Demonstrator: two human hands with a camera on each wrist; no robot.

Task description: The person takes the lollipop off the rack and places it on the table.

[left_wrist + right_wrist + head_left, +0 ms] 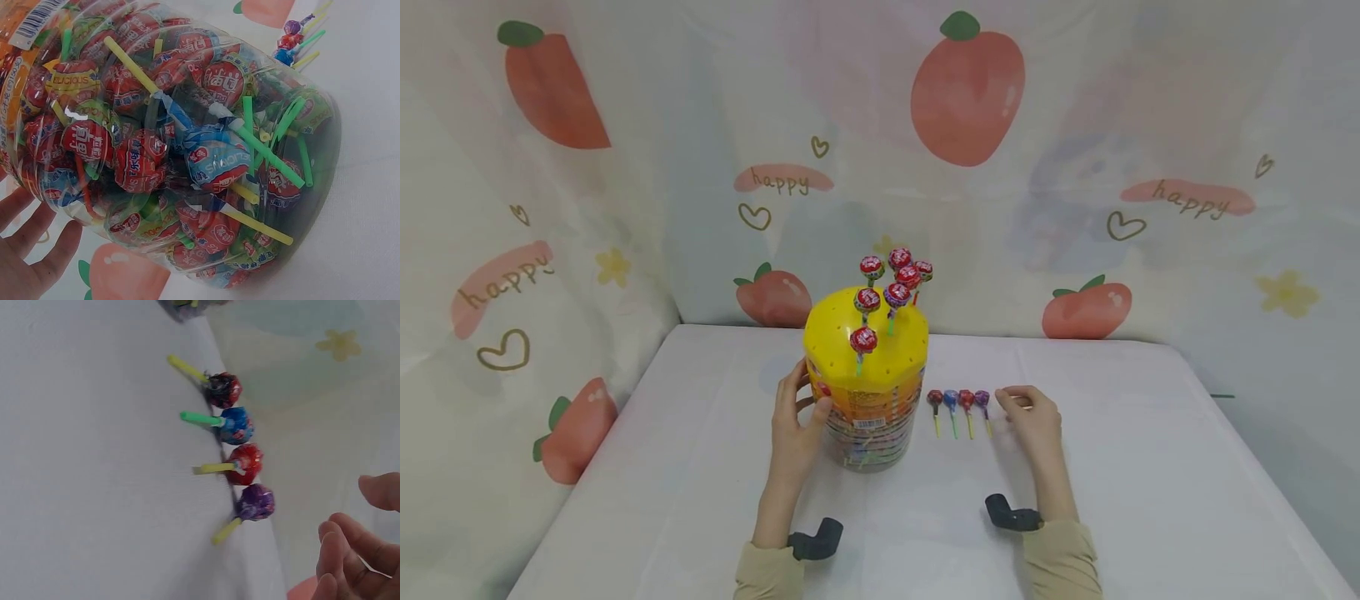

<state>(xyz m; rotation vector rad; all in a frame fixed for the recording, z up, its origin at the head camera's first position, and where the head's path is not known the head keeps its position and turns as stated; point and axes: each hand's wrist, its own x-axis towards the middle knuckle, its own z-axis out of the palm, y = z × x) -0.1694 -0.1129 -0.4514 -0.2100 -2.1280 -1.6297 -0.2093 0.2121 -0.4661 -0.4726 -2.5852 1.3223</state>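
A clear plastic jar [868, 442] full of wrapped lollipops stands upright under a yellow lid [835, 333]. Several lollipops [863, 340] stick up out of holes in that lid. Against the jar's left side lies my left hand [796, 429]; its spread fingers [59, 250] show beside the clear wall in the left wrist view. To the right of the jar, a purple lollipop [256, 502], a red one [245, 464], a blue one [236, 425] and a dark red one [224, 390] lie in a row. Just right of the purple one hovers my right hand [1033, 417], loosely bent and holding nothing.
A white-covered table [700, 500] bears the jar and the row. Behind it hangs a cloth backdrop [865, 83] printed with fruit, hearts and flowers. Dark curved wrist mounts [816, 540] sit on both forearms, just beyond the beige sleeves [1060, 558].
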